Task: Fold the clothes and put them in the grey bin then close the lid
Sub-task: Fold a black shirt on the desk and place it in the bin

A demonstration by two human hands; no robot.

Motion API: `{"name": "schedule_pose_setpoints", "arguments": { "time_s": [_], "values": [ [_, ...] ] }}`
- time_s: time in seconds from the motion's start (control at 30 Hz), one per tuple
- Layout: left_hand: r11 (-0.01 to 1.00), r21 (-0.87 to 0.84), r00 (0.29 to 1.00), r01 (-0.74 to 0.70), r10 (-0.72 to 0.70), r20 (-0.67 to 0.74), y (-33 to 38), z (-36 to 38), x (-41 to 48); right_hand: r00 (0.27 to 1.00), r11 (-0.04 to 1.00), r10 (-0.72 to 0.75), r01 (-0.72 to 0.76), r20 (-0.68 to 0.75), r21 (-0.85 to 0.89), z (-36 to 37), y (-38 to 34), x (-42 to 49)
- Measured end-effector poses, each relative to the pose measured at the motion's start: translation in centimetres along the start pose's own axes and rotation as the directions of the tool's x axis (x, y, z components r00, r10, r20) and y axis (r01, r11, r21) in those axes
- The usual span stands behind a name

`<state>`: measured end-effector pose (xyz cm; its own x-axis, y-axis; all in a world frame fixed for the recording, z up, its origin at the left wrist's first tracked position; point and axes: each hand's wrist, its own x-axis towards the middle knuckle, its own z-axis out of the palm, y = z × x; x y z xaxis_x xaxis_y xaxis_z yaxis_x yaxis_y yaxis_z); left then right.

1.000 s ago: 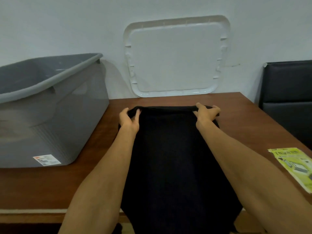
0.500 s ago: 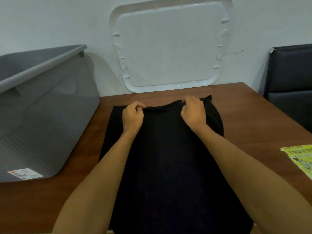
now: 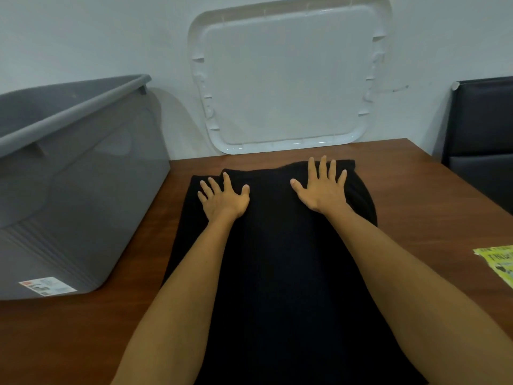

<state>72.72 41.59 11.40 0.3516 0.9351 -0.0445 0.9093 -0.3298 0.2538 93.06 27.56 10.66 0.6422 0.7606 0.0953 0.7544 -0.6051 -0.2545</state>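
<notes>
Left hand [image 3: 223,200] and right hand [image 3: 322,190] rest spread flat on black garment [image 3: 277,273] beside grey bin [image 3: 83,190], lid [image 3: 286,79] behind.

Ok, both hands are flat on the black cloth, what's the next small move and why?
Probably sweep both palms outward to flatten it. The left hand and right hand lie open on the far end of the cloth, whose right side bulges and far edges look uneven. It lies long on the table, so smoothing first should make the next fold cleaner.
</notes>
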Motion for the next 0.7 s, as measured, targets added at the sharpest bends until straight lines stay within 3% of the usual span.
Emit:
{"name": "schedule_pose_setpoints", "arguments": {
  "time_s": [0.1, 0.3, 0.47, 0.6, 0.7],
  "values": [
    [1.0, -0.02, 1.0, 0.009, -0.009, -0.005, 0.3, 0.2, 0.1, 0.999, 0.999, -0.035, 0.036, 0.018, -0.014, -0.1, -0.2, 0.0],
    [0.981, -0.068, 0.961, -0.183, 0.164, -0.223, 0.3, 0.2, -0.9, 1.0, 0.998, -0.022, 0.021, -0.014, -0.062, -0.2, -0.6, -0.2],
    [0.991, -0.024, 0.99, -0.129, 0.13, 0.057, -0.2, -0.6, 0.5, 0.988, 0.994, 0.071, -0.058, 0.14, -0.095, -0.5, -0.3, 0.2],
    [0.999, 0.002, 0.996, -0.045, 0.045, -0.077, -2.6, -1.4, 2.1, 0.98, 0.99, 0.09, -0.069, 0.175, -0.123, -0.7, -0.3, 0.7],
    [0.998, 0.065, 1.0, 0.017, -0.018, 0.023, -3.3, -1.4, 2.9, 0.979, 0.988, 0.099, -0.075, 0.179, -0.136, -0.8, 0.0, 1.3]
  ]
}}
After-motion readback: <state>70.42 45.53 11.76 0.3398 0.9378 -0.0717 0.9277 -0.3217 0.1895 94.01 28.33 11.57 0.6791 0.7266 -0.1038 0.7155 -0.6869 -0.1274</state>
